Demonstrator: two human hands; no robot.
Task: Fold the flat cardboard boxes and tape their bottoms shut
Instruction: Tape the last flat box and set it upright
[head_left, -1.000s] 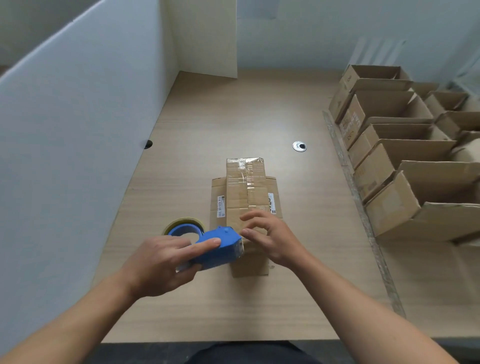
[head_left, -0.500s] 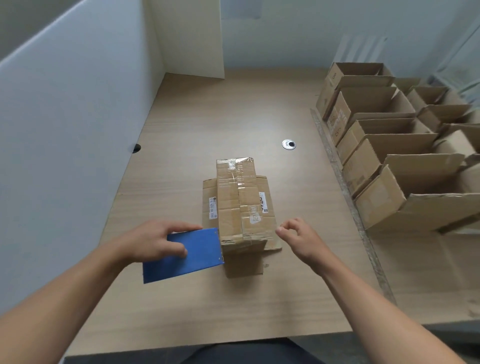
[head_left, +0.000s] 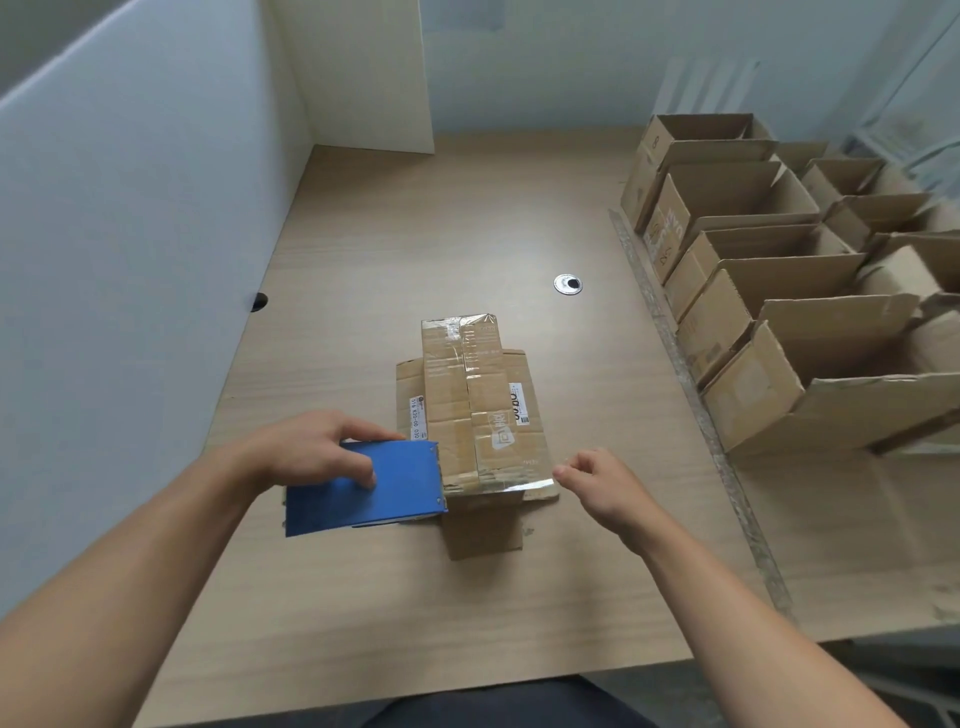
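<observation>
Wooden desk (head_left: 363, 260): box (head_left: 467, 405) long axis points away; left hand (head_left: 311, 452) grips blue dispenser (head_left: 384, 493), right hand (head_left: 602, 483) pinches tape (head_left: 524, 486).

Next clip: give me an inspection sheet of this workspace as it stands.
Surface: light wooden table.
Job's things: cardboard box bottom up, tape strip across its near end; blue tape dispenser at its left edge.
Clutter: open folded boxes in rows at the right.
Grippers: left hand grips the tape dispenser; right hand curled at the tape strip's free end, grip unclear.
Cables: nothing seen; metal grommet in the table.
Surroundings: white partition at the left.
</observation>
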